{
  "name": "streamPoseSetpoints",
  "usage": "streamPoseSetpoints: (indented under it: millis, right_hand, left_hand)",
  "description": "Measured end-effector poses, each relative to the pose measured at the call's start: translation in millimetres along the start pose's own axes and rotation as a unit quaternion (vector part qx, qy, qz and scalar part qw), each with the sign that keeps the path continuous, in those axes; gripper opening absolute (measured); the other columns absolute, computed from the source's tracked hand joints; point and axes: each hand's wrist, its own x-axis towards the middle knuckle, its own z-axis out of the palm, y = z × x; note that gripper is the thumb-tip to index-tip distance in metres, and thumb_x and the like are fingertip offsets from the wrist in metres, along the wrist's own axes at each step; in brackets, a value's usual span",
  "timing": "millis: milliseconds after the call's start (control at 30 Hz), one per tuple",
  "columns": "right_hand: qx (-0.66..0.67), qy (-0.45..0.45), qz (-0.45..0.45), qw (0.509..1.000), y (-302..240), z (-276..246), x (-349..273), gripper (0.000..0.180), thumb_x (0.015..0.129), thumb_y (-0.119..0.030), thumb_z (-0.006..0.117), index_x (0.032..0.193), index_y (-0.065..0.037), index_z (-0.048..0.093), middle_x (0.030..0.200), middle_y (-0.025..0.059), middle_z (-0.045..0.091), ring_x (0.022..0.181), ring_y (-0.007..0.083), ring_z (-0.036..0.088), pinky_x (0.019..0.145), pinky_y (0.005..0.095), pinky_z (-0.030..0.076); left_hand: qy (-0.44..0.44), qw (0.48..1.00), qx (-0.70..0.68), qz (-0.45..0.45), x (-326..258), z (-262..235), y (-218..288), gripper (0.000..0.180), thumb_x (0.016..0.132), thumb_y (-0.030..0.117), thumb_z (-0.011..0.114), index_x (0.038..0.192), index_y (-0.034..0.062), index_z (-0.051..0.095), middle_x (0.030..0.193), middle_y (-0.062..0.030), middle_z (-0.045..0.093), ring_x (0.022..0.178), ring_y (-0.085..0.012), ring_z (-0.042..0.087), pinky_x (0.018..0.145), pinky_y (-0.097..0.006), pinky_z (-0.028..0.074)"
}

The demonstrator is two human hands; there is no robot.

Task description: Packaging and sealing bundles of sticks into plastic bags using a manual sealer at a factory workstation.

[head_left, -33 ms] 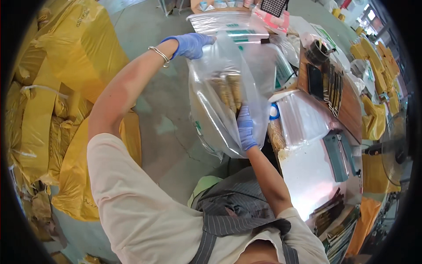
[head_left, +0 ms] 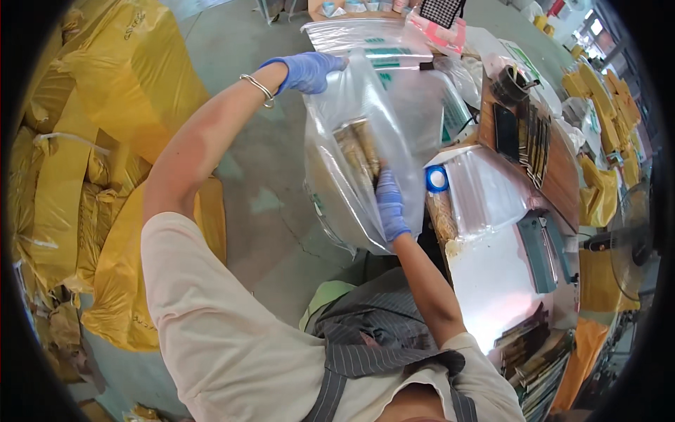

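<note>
My left hand [head_left: 309, 72], in a blue glove, is closed on the upper edge of a large clear plastic bag [head_left: 330, 204] and holds it up over the floor. My right hand [head_left: 391, 205], in a blue-and-white glove, is at the bag, level with its middle. Its fingers are partly hidden, but they appear wrapped round the lower end of long, narrow gold-brown packs [head_left: 360, 151]. These packs lie slanted within the bag's outline. What exactly they contain I cannot make out through the plastic.
Large yellow sacks [head_left: 133, 77] are piled at the left. On the right-hand table are a blue tape roll [head_left: 436, 178], clear plastic sleeves [head_left: 485, 193], a grey sealer-like device [head_left: 538, 253], a phone [head_left: 505, 131] and a dark cup [head_left: 510, 86]. A fan [head_left: 626, 239] stands beyond.
My right hand and the gold-brown packs have shifted slightly left, and the packs tilt a little more. More of the blue tape roll shows. My left hand keeps its hold on the bag.
</note>
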Motion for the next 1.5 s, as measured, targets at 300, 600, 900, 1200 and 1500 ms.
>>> streamPoseSetpoints:
  millis: [300, 600, 900, 1200, 1500]
  right_hand:
    - [-0.552, -0.018, -0.093, 0.828, -53.3, 27.3, -124.7, 0.058, 0.089, -0.046, 0.051, 0.129, -0.005, 0.048, 0.116, 0.017, 0.058, 0.107, 0.0275, 0.055, 0.093, 0.0344, 0.04]
    - [-0.473, 0.112, -0.407, 0.773, -80.7, 23.4, -181.7, 0.015, 0.082, -0.013, 0.057, 0.091, -0.001, 0.061, 0.075, 0.018, 0.057, 0.071, 0.0322, 0.059, 0.064, 0.0372, 0.046]
    - [-0.296, 0.426, -0.437, 0.735, -102.0, -135.3, -292.2, 0.012, 0.08, -0.008, 0.058, 0.088, 0.001, 0.058, 0.079, 0.0141, 0.058, 0.073, 0.0223, 0.059, 0.067, 0.0309, 0.046]
    - [-0.064, 0.509, -0.267, 0.816, -3.5, -198.6, -325.1, 0.01, 0.087, -0.009, 0.056, 0.091, -0.001, 0.06, 0.076, 0.0023, 0.059, 0.072, 0.0102, 0.056, 0.064, 0.0241, 0.045]
    - [-0.237, 0.497, -0.449, 0.704, -82.9, -185.2, -285.6, 0.009, 0.081, -0.003, 0.058, 0.076, 0.004, 0.054, 0.08, 0.0123, 0.049, 0.069, 0.0215, 0.05, 0.064, 0.0303, 0.043]
  left_hand:
    - [0.084, 0.984, 0.16, 0.008, 0.3, 11.9, -20.3, 0.055, 0.073, 0.008, 0.052, 0.128, 0.0145, 0.05, 0.115, -0.017, 0.059, 0.1, -0.0294, 0.06, 0.085, -0.036, 0.047]
    - [0.466, 0.837, -0.242, 0.155, 15.9, 112.0, 39.9, 0.049, 0.078, 0.011, 0.06, 0.125, 0.0007, 0.05, 0.104, -0.0103, 0.06, 0.09, -0.0206, 0.058, 0.078, -0.032, 0.046]
    - [0.076, 0.907, -0.156, 0.383, 25.5, 344.2, 248.5, 0.015, 0.08, 0.001, 0.059, 0.094, 0.0029, 0.065, 0.083, -0.0058, 0.063, 0.076, -0.0126, 0.057, 0.072, -0.027, 0.047]
    - [0.058, 0.927, 0.049, 0.367, 146.9, 376.2, 226.3, 0.015, 0.08, 0.02, 0.064, 0.08, 0.0049, 0.064, 0.075, -0.0128, 0.064, 0.07, -0.0269, 0.062, 0.068, -0.036, 0.049]
    - [0.012, 0.926, -0.005, 0.377, 40.0, 391.5, 240.8, 0.023, 0.087, 0.026, 0.05, 0.08, 0.0054, 0.058, 0.086, -0.0161, 0.06, 0.082, -0.034, 0.058, 0.072, -0.041, 0.045]
